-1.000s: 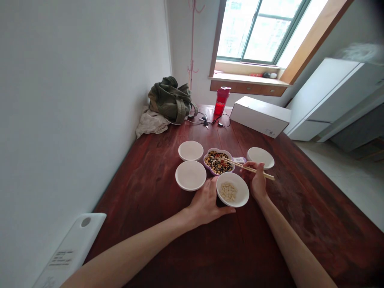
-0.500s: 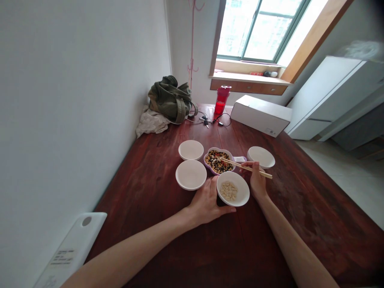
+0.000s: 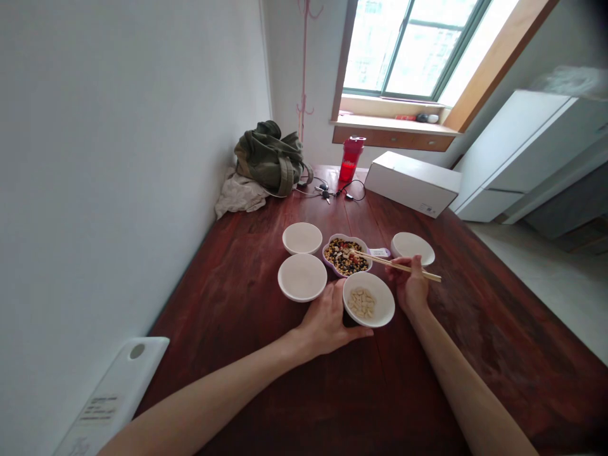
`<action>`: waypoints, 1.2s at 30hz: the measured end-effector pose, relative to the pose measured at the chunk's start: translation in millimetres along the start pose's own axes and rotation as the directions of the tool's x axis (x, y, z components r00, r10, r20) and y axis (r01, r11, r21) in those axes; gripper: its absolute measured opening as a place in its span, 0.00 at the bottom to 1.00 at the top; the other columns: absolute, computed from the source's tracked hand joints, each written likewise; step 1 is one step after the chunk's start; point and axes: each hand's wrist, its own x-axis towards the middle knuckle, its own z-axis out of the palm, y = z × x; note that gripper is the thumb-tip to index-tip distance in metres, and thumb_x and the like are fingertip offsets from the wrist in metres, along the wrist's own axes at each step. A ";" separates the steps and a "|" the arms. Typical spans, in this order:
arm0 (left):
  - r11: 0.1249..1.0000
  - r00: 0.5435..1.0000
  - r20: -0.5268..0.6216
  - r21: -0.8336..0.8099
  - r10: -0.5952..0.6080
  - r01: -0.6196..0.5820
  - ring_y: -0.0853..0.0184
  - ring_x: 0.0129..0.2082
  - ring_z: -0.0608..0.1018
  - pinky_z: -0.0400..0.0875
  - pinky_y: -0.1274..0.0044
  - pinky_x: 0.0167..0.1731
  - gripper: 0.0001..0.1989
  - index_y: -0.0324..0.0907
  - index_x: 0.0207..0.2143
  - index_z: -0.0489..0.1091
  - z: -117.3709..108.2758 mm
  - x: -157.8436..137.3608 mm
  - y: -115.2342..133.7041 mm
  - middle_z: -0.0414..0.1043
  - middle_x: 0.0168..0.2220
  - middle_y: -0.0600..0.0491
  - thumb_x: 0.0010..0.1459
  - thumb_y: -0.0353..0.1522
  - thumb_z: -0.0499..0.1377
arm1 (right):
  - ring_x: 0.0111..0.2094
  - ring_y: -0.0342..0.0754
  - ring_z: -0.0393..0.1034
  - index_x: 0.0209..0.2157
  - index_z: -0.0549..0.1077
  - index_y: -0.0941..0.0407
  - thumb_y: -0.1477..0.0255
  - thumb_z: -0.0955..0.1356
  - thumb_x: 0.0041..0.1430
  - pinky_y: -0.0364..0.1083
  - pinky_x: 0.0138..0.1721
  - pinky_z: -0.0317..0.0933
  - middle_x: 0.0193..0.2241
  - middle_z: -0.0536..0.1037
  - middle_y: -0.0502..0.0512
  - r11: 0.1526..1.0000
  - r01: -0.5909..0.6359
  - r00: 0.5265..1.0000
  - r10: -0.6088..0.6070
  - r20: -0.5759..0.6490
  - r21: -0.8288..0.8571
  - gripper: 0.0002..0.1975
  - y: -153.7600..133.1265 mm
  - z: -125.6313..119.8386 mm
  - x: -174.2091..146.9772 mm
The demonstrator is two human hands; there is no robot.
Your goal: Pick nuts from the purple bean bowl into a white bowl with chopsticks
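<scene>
My right hand (image 3: 412,288) grips pale wooden chopsticks (image 3: 392,264), tips in the purple bowl of mixed beans (image 3: 346,255); my left hand (image 3: 327,320) cups the white bowl of pale beans (image 3: 368,299).

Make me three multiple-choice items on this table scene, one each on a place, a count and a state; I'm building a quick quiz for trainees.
1. Where do the chopsticks' tips rest?
A. over the purple bowl of mixed beans
B. in the red bottle
C. on the white box

2. How many white bowls are on the table?
A. two
B. four
C. six

3. What is in the white bowl by the left hand?
A. nothing
B. water
C. pale beans

Answers:
1 A, the tips lie over the purple bowl, held by the right hand.
2 B, four white bowls ring it.
3 C, the left hand cups a white bowl with pale beans in it.
</scene>
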 end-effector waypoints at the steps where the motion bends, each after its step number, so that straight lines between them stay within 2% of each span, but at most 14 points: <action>1: 1.000 1.000 0.000 0.000 -0.001 0.001 0.45 0.61 0.69 0.64 0.52 0.62 0.54 0.44 0.66 0.51 0.0 0.0 0.0 0.65 0.60 0.39 0.45 0.52 0.74 | 0.22 0.43 0.72 0.26 0.78 0.56 0.46 0.71 0.58 0.42 0.20 0.61 0.23 0.78 0.52 0.999 -0.012 1.000 0.012 0.006 0.036 0.26 -1.5 -0.4 0.7; 8: 1.000 1.000 -0.002 -0.014 0.008 -0.008 0.46 0.60 0.70 0.65 0.52 0.61 0.53 0.45 0.66 0.51 -1.5 0.0 1.5 0.65 0.60 0.40 0.45 0.52 0.73 | 0.21 0.44 0.66 0.19 0.74 0.54 0.50 0.70 0.60 0.44 0.20 0.59 0.19 0.70 0.51 0.985 -0.075 0.992 0.058 0.113 0.155 0.25 -11.3 -2.0 0.4; 14: 1.000 1.000 0.004 -0.023 0.012 -0.012 0.46 0.61 0.70 0.65 0.52 0.62 0.53 0.46 0.66 0.52 -1.9 0.5 1.0 0.65 0.60 0.41 0.46 0.51 0.73 | 0.19 0.45 0.59 0.15 0.70 0.53 0.51 0.67 0.61 0.46 0.19 0.54 0.15 0.64 0.51 0.990 -0.057 0.983 0.033 0.179 0.126 0.27 -13.5 -3.6 0.1; 18: 0.999 1.000 -0.003 -0.029 0.017 -0.017 0.45 0.61 0.70 0.65 0.52 0.62 0.53 0.46 0.66 0.51 -1.0 0.2 -0.2 0.65 0.60 0.41 0.45 0.51 0.74 | 0.19 0.45 0.60 0.16 0.70 0.53 0.50 0.66 0.62 0.45 0.19 0.54 0.16 0.63 0.51 0.989 -0.073 0.981 0.047 0.186 0.132 0.27 -13.2 -4.8 1.1; 22: 1.000 1.000 -0.001 -0.019 0.009 -0.009 0.45 0.61 0.70 0.64 0.51 0.62 0.53 0.45 0.66 0.51 -0.2 0.1 -0.6 0.65 0.61 0.40 0.46 0.52 0.73 | 0.21 0.44 0.65 0.20 0.74 0.54 0.48 0.66 0.62 0.44 0.20 0.57 0.20 0.70 0.51 0.984 -0.078 0.989 0.057 0.135 0.158 0.27 -11.2 -4.6 1.4; 27: 0.999 1.000 -0.007 -0.032 0.003 -0.003 0.44 0.61 0.70 0.65 0.51 0.61 0.54 0.46 0.66 0.51 0.5 -0.3 -1.3 0.65 0.60 0.40 0.45 0.52 0.73 | 0.22 0.44 0.69 0.26 0.77 0.54 0.44 0.66 0.60 0.43 0.20 0.60 0.25 0.75 0.52 0.996 -0.034 0.996 0.028 0.086 0.077 0.27 -6.2 -0.2 -1.0; 36: 1.000 1.000 -0.008 -0.008 0.004 -0.004 0.45 0.61 0.69 0.65 0.51 0.62 0.54 0.45 0.66 0.51 0.1 -0.5 -0.9 0.65 0.61 0.40 0.45 0.53 0.73 | 0.23 0.45 0.70 0.31 0.78 0.54 0.41 0.61 0.63 0.43 0.22 0.62 0.24 0.77 0.53 0.982 0.007 0.986 0.024 0.167 -0.186 0.31 1.6 4.1 -8.6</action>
